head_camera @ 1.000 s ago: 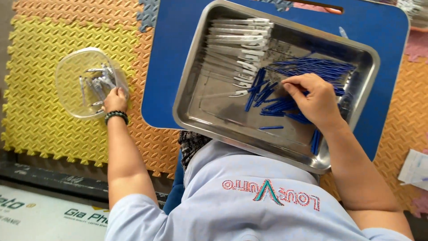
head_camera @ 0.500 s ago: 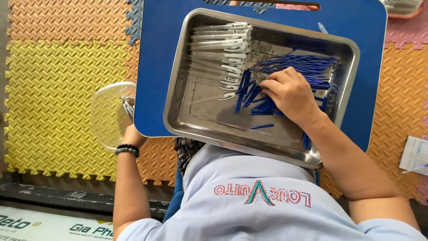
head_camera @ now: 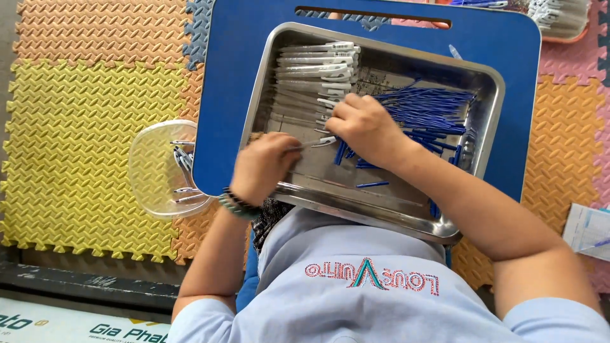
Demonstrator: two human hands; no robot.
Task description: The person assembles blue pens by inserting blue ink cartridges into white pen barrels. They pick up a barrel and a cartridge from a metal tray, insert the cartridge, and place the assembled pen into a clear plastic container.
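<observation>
Both hands inside one steel tray (head_camera: 489, 86) (bare floor along its near edge): left hand (head_camera: 264, 166) pinches a white pen barrel (head_camera: 311, 144), right hand (head_camera: 365, 127) curls, grip unclear, beside uncounted blue refills (head_camera: 432, 105).

Person wore a pale lavender-blue short-sleeved T-shirt, sleeves ending above the elbows, forearms bare. Chest carried a line of sparkly red lettering around a green-and-red triangular emblem. Left hand (head_camera: 262, 166) had a dark beaded bracelet (head_camera: 236, 204) with a greenish band at the wrist. Right hand (head_camera: 363, 126) was bare, no rings visible.
</observation>
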